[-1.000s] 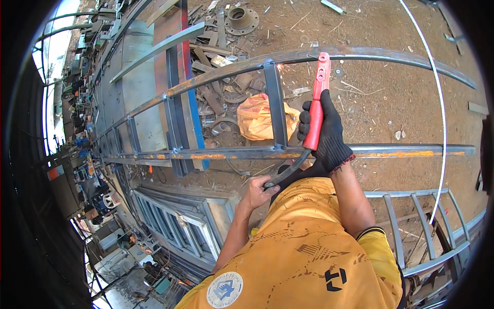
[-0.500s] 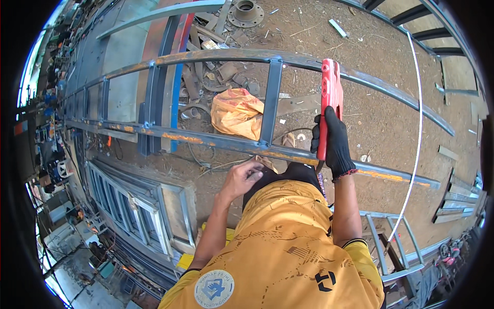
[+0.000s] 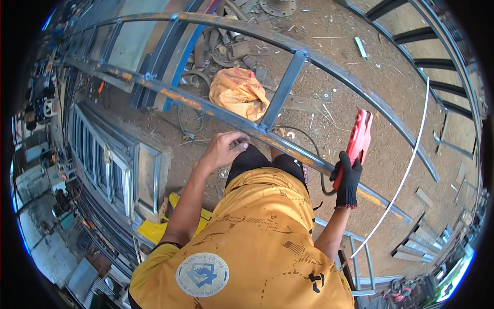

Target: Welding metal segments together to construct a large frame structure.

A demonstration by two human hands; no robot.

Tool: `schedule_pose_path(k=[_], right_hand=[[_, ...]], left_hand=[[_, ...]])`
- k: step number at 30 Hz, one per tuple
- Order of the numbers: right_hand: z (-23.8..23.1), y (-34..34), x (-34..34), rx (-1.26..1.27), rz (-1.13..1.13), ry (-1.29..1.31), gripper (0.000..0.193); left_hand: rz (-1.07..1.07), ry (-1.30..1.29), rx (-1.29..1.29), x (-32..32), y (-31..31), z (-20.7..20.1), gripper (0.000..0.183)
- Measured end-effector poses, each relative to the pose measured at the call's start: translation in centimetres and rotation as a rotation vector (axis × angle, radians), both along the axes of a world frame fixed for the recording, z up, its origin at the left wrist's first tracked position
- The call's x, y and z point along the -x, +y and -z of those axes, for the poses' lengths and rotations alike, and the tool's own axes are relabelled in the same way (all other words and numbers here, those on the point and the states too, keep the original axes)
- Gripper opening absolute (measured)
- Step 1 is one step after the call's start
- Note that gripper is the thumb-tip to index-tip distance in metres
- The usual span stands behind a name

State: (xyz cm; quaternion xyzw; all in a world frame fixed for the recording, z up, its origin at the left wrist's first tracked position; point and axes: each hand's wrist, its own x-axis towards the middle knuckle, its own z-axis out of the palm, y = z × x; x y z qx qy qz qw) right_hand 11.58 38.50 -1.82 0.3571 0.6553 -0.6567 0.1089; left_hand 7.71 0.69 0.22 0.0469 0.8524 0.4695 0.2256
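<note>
My right hand [image 3: 348, 180], in a dark glove, is closed round the handle of a red welding electrode holder [image 3: 358, 135]. Its jaw end points up and away from me, and I see no rod in it. The holder lies over the gap between the two long rails of a ladder-like steel frame [image 3: 280, 95], close to the near rail. A dark cable [image 3: 315, 141] loops beside it. My bare left hand [image 3: 225, 149] is over my lap at the near rail. Its fingers are loosely bent with the thumb apart, and nothing shows in them; whether the fingertips touch the rail is unclear.
Beyond the near rail sits a crumpled orange bag [image 3: 236, 92] among scrap metal. A round flanged part [image 3: 278, 6] lies farther off. White line [image 3: 406, 180] stretches along the right side. Metal window frames [image 3: 116, 159] lean at left; another dark steel frame [image 3: 437, 62] stands far right.
My view has turned, so the steel frame now slants more. My right hand with the electrode holder sits lower and farther right in view. The left hand has moved up and left, closer to the near rail.
</note>
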Motion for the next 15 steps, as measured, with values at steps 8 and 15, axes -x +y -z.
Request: schedule_pose_path(k=[8, 15], right_hand=[[1.2, 1.6, -3.6, -0.303, 0.050, -0.074, 0.030], [3.4, 2.5, -6.6, -0.288, 0.261, 0.039, 0.029]], left_hand=[[0.048, 0.064, -0.009, -0.2, 1.3, 0.5, 0.021], [0.172, 0.022, 0.137, -0.9, 0.7, -0.4, 0.023]])
